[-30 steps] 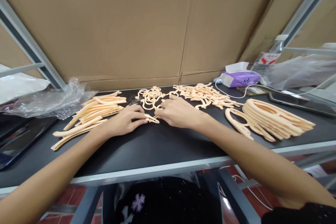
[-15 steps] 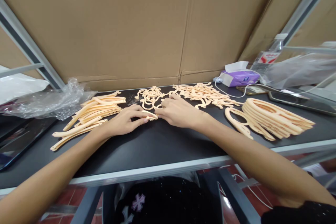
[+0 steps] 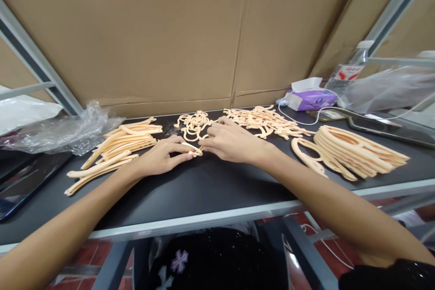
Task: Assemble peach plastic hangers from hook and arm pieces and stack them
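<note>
Over the middle of the black table, my left hand [image 3: 167,156] is closed on a cream plastic hanger part [image 3: 193,149], thumb below and fingers above. Most of the part's left end is hidden by those fingers. My right hand [image 3: 231,140] is at the part's right end, thumb and fingertips pinched together. A small yellowish sliver shows at its fingertips; I cannot tell what it is. Just behind the hands lie loose curved hook pieces [image 3: 195,124], with a larger heap of similar pieces [image 3: 268,120] to the right.
Long cream arm pieces [image 3: 125,142] are piled at left, beside crumpled clear plastic [image 3: 81,129]. Looped cream pieces [image 3: 360,152] stand stacked at right. Behind them are a purple tissue pack [image 3: 312,99], a white cable, a bottle [image 3: 350,70] and a tablet-like device [image 3: 390,131]. Cardboard [image 3: 170,36] walls the back.
My right hand has shifted slightly, its fingertips a little apart from the held part's end, where the yellowish sliver now shows. My left hand keeps its hold almost unmoved.
</note>
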`<state>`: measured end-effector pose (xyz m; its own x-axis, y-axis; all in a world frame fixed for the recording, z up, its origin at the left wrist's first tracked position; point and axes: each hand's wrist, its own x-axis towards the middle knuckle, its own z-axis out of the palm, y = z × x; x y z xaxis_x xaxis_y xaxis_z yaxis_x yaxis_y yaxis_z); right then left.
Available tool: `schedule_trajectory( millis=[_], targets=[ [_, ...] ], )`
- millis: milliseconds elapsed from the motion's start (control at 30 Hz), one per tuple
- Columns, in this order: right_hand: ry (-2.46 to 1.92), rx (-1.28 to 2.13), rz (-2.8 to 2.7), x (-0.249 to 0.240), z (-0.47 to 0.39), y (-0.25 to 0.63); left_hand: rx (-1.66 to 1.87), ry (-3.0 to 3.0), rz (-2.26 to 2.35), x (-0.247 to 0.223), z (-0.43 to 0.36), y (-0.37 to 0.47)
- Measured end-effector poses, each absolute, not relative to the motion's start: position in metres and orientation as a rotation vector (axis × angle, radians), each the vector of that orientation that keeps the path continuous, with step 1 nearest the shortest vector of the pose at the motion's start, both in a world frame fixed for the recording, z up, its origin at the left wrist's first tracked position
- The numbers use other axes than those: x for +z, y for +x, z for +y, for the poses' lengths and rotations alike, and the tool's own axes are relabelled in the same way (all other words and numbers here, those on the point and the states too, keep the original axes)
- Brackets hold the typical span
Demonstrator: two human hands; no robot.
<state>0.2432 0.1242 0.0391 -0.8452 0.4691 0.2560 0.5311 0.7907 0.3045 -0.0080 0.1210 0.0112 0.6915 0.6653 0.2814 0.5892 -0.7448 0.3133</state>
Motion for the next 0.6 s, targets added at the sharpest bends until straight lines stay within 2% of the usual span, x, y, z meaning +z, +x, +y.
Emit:
schedule_trajectory(
  millis=[600],
  targets=[
    [-0.749,-0.656,-2.829,0.0392,0.1254,0.2409,0.575,2.734,0.963,0.0107,0.123,-0.0098]
  ],
)
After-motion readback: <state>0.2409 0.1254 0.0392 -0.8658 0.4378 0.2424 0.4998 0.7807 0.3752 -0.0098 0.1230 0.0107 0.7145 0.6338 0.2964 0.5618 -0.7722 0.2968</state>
